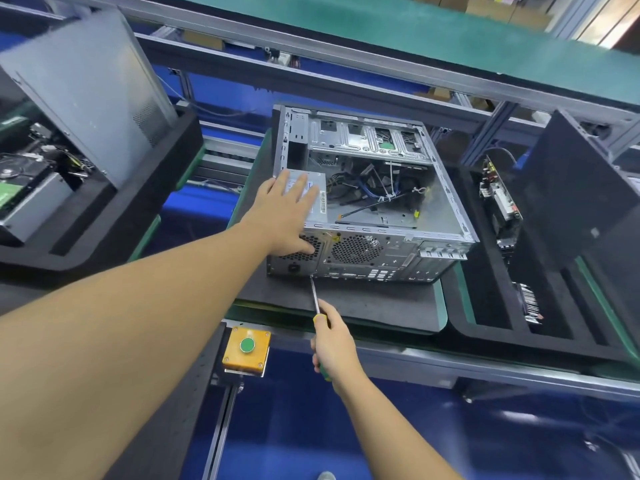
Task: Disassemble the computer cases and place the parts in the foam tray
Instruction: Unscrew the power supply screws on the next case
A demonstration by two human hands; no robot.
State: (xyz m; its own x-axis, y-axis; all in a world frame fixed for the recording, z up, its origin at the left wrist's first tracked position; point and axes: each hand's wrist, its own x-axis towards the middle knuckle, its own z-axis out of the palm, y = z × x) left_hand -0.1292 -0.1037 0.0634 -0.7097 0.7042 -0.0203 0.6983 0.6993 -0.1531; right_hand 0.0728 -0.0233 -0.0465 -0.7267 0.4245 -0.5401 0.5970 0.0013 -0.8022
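Observation:
An open grey computer case point(446, 209) lies on its side on a dark foam mat point(363, 303), its rear panel facing me. My left hand point(287, 209) rests flat, fingers spread, on the power supply point(317, 211) in the case's near left corner, thumb over the rear grille. My right hand point(332, 344) grips a screwdriver point(316, 299) with a green and yellow handle; its tip touches the lower rear edge of the case. Cables fill the case's inside. A black foam tray point(485, 306) at the right holds circuit boards and a black side panel.
Another black foam tray point(104, 216) at the left holds a drive, parts and a grey side panel point(86, 88). A yellow box with a green button point(246, 351) sits at the bench's front edge. A green conveyor belt point(415, 32) runs behind.

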